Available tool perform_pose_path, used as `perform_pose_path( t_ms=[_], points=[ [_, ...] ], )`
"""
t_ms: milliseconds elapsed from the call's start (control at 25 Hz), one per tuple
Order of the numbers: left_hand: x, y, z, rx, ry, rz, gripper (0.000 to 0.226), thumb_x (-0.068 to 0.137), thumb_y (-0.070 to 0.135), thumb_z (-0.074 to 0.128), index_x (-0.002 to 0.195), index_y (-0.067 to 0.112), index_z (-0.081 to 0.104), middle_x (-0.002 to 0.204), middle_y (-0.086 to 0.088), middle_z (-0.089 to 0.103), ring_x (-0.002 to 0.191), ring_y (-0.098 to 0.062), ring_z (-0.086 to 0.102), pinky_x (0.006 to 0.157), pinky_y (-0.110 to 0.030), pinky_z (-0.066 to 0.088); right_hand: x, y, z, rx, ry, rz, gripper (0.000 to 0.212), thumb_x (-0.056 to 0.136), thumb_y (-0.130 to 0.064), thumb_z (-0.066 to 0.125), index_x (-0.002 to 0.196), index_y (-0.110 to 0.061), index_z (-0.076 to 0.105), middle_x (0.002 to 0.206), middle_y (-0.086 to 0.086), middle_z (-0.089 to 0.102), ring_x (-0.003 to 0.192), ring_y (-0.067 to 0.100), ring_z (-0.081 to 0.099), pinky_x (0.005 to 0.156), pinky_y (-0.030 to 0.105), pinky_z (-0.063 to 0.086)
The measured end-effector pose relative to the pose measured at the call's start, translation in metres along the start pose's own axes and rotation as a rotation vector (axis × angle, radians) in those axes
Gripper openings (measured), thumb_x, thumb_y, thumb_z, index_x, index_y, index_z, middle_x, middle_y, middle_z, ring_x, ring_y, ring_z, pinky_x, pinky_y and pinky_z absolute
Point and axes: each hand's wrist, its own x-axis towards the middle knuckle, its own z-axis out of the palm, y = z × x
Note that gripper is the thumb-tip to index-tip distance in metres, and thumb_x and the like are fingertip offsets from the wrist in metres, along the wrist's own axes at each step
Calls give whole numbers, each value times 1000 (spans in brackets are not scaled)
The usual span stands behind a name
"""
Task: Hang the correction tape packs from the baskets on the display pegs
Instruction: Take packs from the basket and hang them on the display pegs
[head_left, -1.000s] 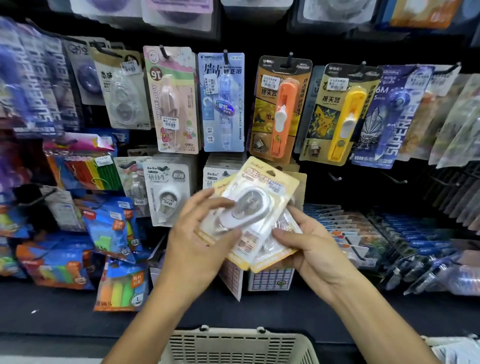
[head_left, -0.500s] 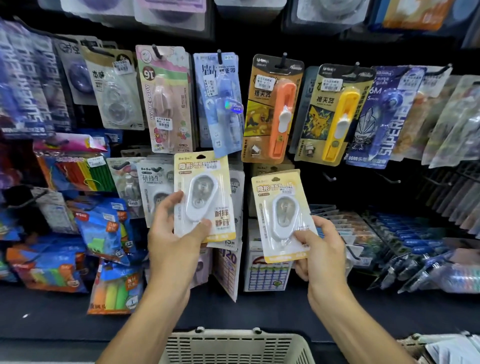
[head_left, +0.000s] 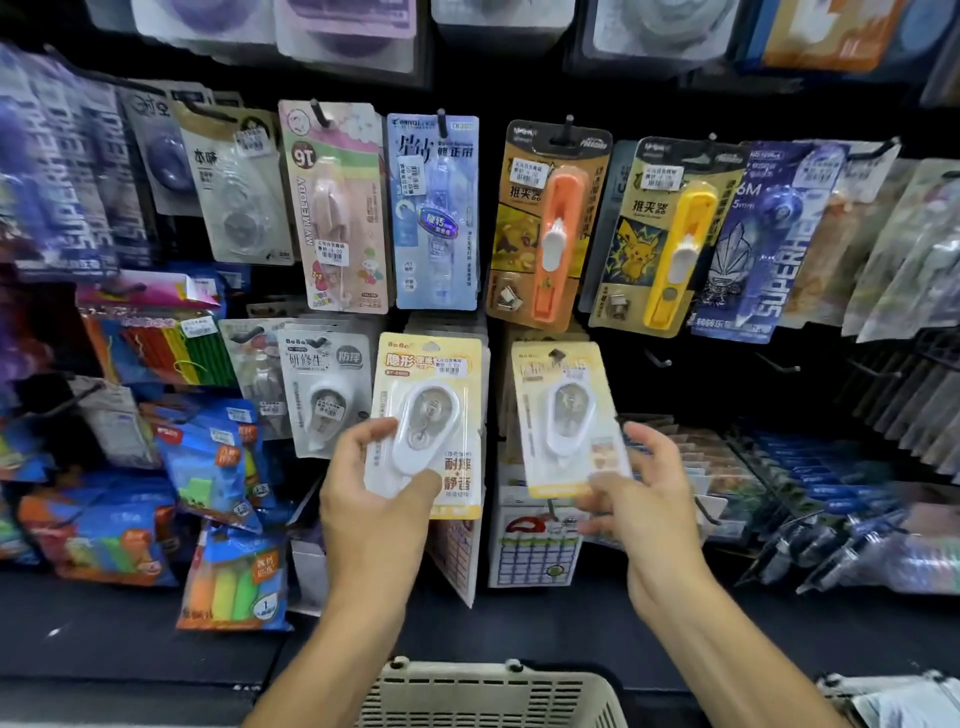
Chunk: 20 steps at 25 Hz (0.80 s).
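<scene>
Above the beige basket (head_left: 483, 693) (inside hidden from view): left hand (head_left: 376, 512) gripping a yellow correction tape pack (head_left: 428, 423), thumb over its blister, held upright before the display pegs. Up and right of the basket: right hand (head_left: 647, 512) pinching the lower corner of a second pack (head_left: 566, 415), top at a peg (head_left: 557, 355), slightly blurred.

Premises: stationery shop. Dark display wall (head_left: 675, 389) with hooks (head_left: 566, 127) carrying carded goods bearing price stickers (head_left: 530, 174); below the hooks, a shelf (head_left: 130, 634) of bagged highlighters (head_left: 228, 587); beneath that shelf, a plastic shopping basket (head_left: 488, 696).
</scene>
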Motion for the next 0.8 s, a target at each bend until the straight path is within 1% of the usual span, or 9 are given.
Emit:
perform_pose_path(
  t_ms=[120, 200, 280, 360, 480, 560, 640, 720, 800],
  points=[
    [5, -6, 1, -78, -60, -1, 48, 68, 12, 72, 99, 48, 63, 111, 18, 70, 105, -26, 69, 81, -54, 59, -6, 4, 1, -232, -75, -18, 57, 94, -11, 65, 130, -49, 43, 124, -24, 49, 92, 2, 63, 79, 39, 59],
    [4, -9, 7, -93, -181, 2, 54, 67, 2, 72, 94, 48, 65, 103, 9, 74, 97, -23, 73, 67, -38, 58, -9, 1, 8, -147, -237, -97, 48, 92, -18, 71, 121, -48, 47, 120, -21, 65, 90, 1, 69, 75, 32, 57],
    [-1, -13, 13, -22, -330, 46, 54, 62, 8, 72, 96, 49, 64, 100, 10, 75, 93, -16, 73, 68, -28, 57, -11, 2, 18, -5, -369, -100, 51, 90, -7, 73, 121, -39, 49, 109, -6, 76, 93, 16, 75, 72, 36, 61],
    [-4, -15, 17, 23, -441, 59, 53, 61, 17, 74, 101, 50, 63, 101, 11, 75, 93, -13, 71, 74, -25, 56, -8, 4, 24, 11, -259, -146, 50, 90, 3, 69, 118, -35, 53, 99, -4, 78, 87, 18, 75, 71, 40, 62],
    [3, -15, 13, 33, -442, 15, 47, 63, 34, 80, 102, 55, 64, 102, 15, 70, 89, -5, 67, 77, -20, 52, 10, 0, 13, -15, -4, -214, 41, 94, 0, 65, 108, -38, 58, 96, -4, 76, 73, 8, 69, 57, 23, 55],
    [11, -16, 8, 43, -341, -20, 39, 78, 20, 81, 100, 49, 67, 107, 10, 69, 86, -4, 65, 78, -25, 50, 23, -7, 0, -108, 54, -243, 35, 96, -4, 63, 104, -38, 63, 102, -5, 73, 68, 0, 66, 53, 16, 49],
    [17, -17, 3, 21, -258, -46, 36, 85, 4, 74, 101, 36, 68, 109, 1, 69, 81, -6, 65, 76, -29, 51, 30, -6, -7, -242, 17, -303, 35, 96, -7, 61, 102, -41, 66, 105, -11, 72, 72, 1, 65, 58, 20, 52],
    [20, -16, 1, 1, -224, -60, 34, 86, -1, 72, 98, 31, 69, 106, 0, 71, 77, -3, 66, 78, -26, 53, 28, -1, -6, -309, 9, -351, 35, 93, -10, 59, 104, -42, 68, 108, -18, 71, 74, 4, 61, 64, 24, 50],
    [21, -16, 2, 1, -206, -57, 34, 86, -2, 71, 96, 31, 70, 104, 3, 71, 75, 0, 65, 79, -25, 53, 25, 3, -4, -334, 56, -366, 34, 95, -15, 57, 108, -44, 67, 113, -23, 69, 82, 2, 62, 67, 18, 49]
  ],
)
